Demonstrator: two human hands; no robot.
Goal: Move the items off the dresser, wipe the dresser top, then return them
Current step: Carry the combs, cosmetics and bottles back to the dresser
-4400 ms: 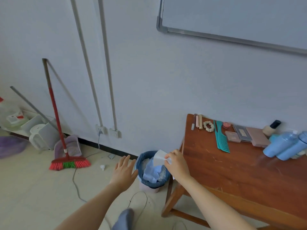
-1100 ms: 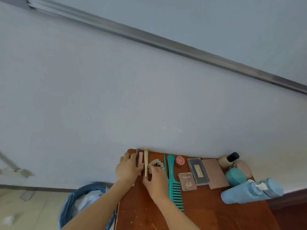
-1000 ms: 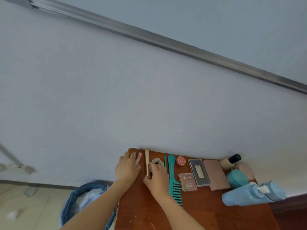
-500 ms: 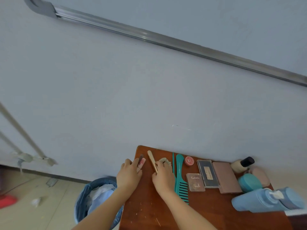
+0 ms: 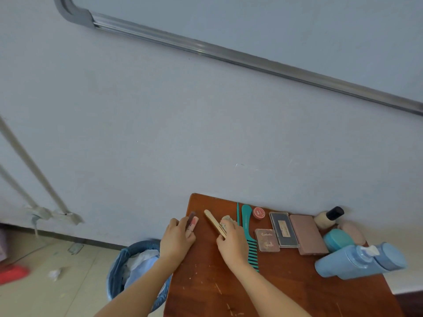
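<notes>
Dresser top, hands clutching half-hidden things: left pink tube, right beige stick.

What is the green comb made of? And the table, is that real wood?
The comb looks like hard plastic: one even teal colour, smooth, moulded teeth. The table looks like wood with a glossy reddish-brown finish, showing grain and pale scratches; whether solid or veneer cannot be told.

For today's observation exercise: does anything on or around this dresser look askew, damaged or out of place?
Two blue bottles lie on their sides at the dresser's right edge instead of standing. The wooden top is scratched and flecked near the front. Crumpled paper lies on the floor beside the bin.
</notes>
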